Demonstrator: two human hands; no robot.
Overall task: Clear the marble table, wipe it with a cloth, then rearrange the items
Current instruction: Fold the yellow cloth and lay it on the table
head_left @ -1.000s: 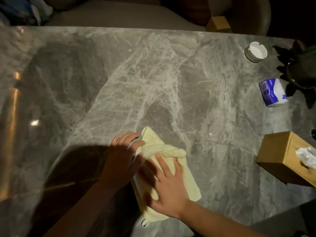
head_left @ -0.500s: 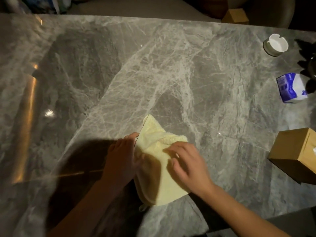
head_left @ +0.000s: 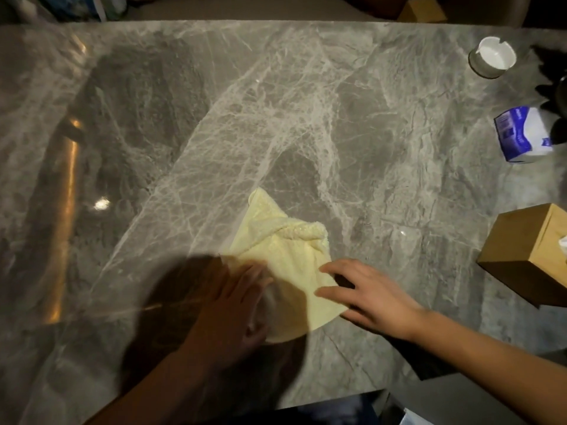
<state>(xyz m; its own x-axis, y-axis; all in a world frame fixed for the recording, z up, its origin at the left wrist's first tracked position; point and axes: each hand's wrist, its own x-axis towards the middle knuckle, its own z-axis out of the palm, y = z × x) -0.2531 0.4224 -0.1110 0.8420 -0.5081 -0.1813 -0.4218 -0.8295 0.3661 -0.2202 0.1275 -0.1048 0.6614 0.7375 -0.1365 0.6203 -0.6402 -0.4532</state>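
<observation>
Left hand point(head_left: 233, 302): your fingers point(head_left: 245, 273) lie straight and close together, pressed flat on the near-left part of the cloth point(head_left: 285, 265). Blur hides finer detail. Right hand point(head_left: 374, 299): your fingers point(head_left: 333, 266) are spread wide, with the tips touching the cloth's right edge and curled round nothing. Neither hand grips.

The cloth is pale yellow and lies between your two hands, near the front of the tabletop point(head_left: 276, 102). It is loosely folded, with a bunched ridge at its far side and a corner pointing away from you.

Assessment: the cloth looks soft, light and limp. It will crumple and slide on the polished marble rather than keep its shape. Flat palm pressure on the folded middle should suit wiping. To lift it, pinch the bunched ridge.

Well apart to your right stand an ashtray point(head_left: 492, 58), a tissue pack point(head_left: 521, 134) and a box point(head_left: 527, 250). That side appears not yet cleared.
</observation>
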